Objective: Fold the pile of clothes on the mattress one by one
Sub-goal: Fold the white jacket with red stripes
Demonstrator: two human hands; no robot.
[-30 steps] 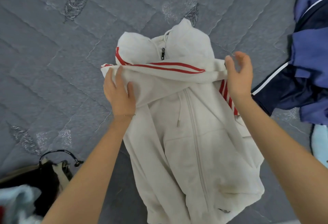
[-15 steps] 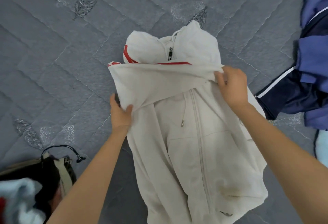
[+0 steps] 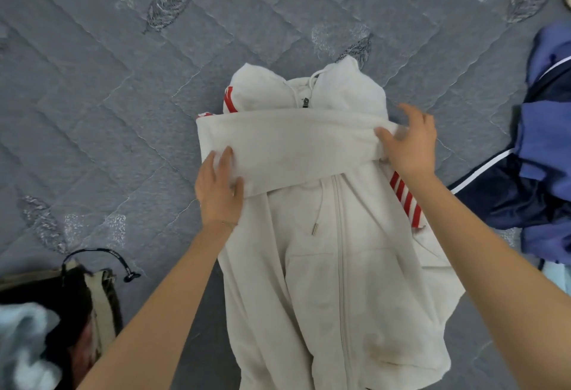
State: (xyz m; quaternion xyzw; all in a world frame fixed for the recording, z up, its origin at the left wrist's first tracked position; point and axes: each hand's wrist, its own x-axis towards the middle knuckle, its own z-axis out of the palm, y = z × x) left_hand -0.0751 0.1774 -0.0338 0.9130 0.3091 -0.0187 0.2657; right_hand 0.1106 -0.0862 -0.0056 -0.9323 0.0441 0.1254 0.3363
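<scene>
The grey quilted mattress [image 3: 123, 117] is covered at its middle by a white zip hoodie [image 3: 340, 290], laid front-up with its long axis running straight away from the person: the hood at the far end, the hem at the near end. The unfolded pile of blue clothes [image 3: 547, 154] is left well apart at the right edge. One sleeve [image 3: 296, 145] has been laid crosswise over the chest, at a right angle to the zip, so that a flat band is formed from shoulder to shoulder. The other, red-striped sleeve [image 3: 405, 201] is seen along the hoodie's right side, just beneath the right wrist. The next fold is therefore judged to fall to the right hand, which is much the nearer to it, while the crossed band is kept down by the left. The left hand [image 3: 217, 193] is laid flat on the band's left end, fingers straight on the cloth and the thumb along its lower edge; nothing is gripped. The right hand [image 3: 409, 145] is held at the band's right end with fingers spread and relaxed, only the thumb being set on the fold; no cloth appears to be clasped.
</scene>
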